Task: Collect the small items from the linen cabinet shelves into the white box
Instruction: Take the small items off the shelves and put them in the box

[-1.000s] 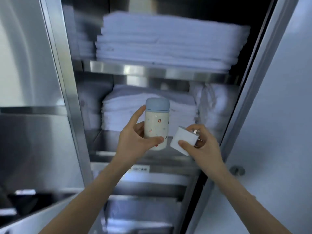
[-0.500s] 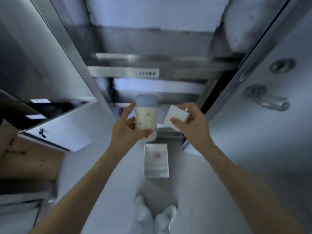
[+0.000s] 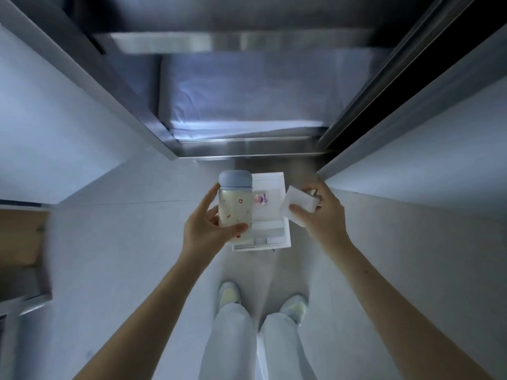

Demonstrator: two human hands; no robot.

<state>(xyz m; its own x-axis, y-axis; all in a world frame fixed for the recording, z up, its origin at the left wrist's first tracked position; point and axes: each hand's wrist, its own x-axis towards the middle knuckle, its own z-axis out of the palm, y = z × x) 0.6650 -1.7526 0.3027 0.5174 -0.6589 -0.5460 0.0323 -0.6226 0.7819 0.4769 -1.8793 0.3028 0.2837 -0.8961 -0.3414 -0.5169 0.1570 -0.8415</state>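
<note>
The pale floor (image 3: 109,270) carries the white box (image 3: 270,179) and two shoes (image 3: 230,294).

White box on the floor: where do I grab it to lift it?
Probably its two long side walls, from above: the white box lies flat and open-topped on the floor. Both hands are full: left hand holds the bottle, right hand a white block.

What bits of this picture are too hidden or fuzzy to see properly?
Head view:
- Left side of the white box on the floor: hidden by the cream bottle with a blue lid and the left hand.
- Small pink item in the box: too blurry to name.
- Far face of the small white block: covered by the right hand.
- Upper shelves of the steel cabinet: cut off by the top edge.
</note>
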